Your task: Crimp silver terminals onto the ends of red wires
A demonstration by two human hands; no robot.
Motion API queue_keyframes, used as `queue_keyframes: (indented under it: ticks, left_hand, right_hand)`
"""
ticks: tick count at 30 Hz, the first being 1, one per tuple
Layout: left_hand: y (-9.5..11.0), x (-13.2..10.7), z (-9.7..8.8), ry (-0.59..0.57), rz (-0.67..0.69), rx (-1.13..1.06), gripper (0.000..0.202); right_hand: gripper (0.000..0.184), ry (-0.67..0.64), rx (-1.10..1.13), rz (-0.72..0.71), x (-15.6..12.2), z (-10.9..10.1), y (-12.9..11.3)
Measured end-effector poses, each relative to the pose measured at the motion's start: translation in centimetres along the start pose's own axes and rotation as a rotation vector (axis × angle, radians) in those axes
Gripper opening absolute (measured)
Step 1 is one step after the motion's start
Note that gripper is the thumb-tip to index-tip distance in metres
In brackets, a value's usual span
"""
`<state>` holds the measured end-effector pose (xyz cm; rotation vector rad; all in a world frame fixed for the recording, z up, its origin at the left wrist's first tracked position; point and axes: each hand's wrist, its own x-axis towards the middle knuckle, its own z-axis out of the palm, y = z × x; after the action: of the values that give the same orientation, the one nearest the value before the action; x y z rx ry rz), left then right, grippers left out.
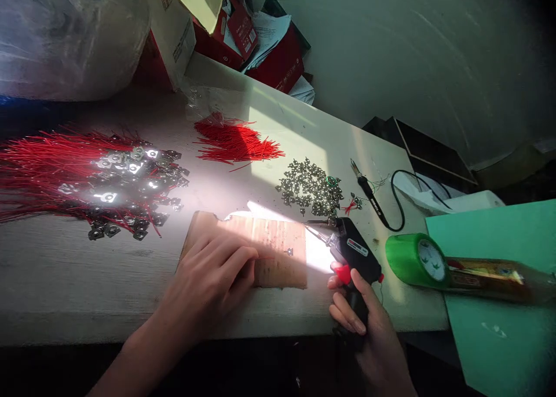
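Note:
My right hand (pixel 362 316) is wrapped round the handle of a black soldering gun (pixel 354 249), with a finger at its red trigger. The gun's tip points left, over the bright right edge of a small wooden board (pixel 278 275). My left hand (pixel 217 263) rests on that board, thumb and fingers pinched on a thin red wire (pixel 266 258). A small metal terminal (pixel 290 251) lies on the wood just right of the wire; whether the two touch is too small to tell. Behind the board lies a heap of loose metal terminals (pixel 308 185).
Red wires with metal terminals (pixel 130 177) are piled at the left. A bundle of red wires (pixel 238 139) lies at the back. A soldering iron (pixel 369 197) with its cord and a green tape roll (pixel 417 261) are at the right. Red boxes (pixel 278 61) stand behind.

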<state>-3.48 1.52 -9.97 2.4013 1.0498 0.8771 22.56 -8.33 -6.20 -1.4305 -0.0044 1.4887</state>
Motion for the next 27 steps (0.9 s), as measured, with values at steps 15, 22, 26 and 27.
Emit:
queue_keyframes:
  ticks: [15, 22, 26, 27]
  left_hand:
    - [0.0, 0.1, 0.0, 0.027, 0.004, 0.005, 0.011]
    - [0.3, 0.1, -0.2, 0.026, 0.017, 0.017, 0.009]
    - [0.9, 0.2, -0.8, 0.025, 0.001, 0.016, 0.011]
    - [1.1, 0.4, -0.9, 0.015, -0.003, 0.022, 0.012]
  right_hand:
    - [0.048, -0.006, -0.01, -0.002, -0.1, -0.1, 0.1]
    - [0.046, 0.004, -0.005, -0.044, -0.2, 0.0, 0.3]
    - [0.048, -0.013, -0.121, -0.186, -1.6, -0.4, 1.7]
    - [0.049, -0.01, -0.168, -0.248, -2.1, -0.6, 2.4]
